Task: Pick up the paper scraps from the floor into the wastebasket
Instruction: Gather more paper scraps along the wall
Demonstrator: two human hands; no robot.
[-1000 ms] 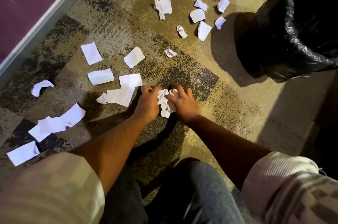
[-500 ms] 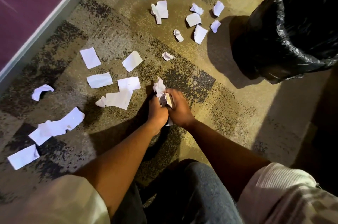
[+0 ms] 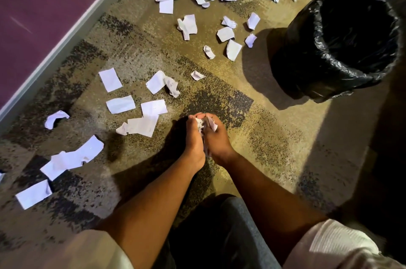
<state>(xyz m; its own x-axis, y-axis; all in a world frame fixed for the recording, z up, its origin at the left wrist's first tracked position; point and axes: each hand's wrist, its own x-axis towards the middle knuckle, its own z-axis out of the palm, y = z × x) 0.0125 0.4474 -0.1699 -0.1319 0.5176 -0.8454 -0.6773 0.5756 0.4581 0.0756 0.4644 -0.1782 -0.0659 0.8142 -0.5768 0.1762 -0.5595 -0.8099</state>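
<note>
From the head camera, looking down past the person's knees, both hands are pressed together low over the carpet (image 3: 259,150). The left hand (image 3: 194,137) and the right hand (image 3: 216,139) have their fingers curled round one crumpled wad of paper (image 3: 203,124), which shows white between the palms and pokes out at the fingertips and again near the wrists. Just to the left of the left hand lies a flat scrap (image 3: 142,124) with a small crumpled bit touching its left edge, and another flat rectangular scrap (image 3: 153,107) overlaps its top. Further left and nearer the person, a long overlapped run of paper strips (image 3: 72,159) stretches across the dark patches of carpet, with a single sheet (image 3: 34,194) below it. Beyond the hands, well apart from them, a loose scatter of smaller scraps (image 3: 226,33) spreads towards the far side. Off to the right and ahead of the right hand stands the wastebasket (image 3: 292,66), upright, lined with a glossy black bag; its inside is too dark to see into. Along the left runs a pale baseboard (image 3: 66,38) under a purple wall.
</note>
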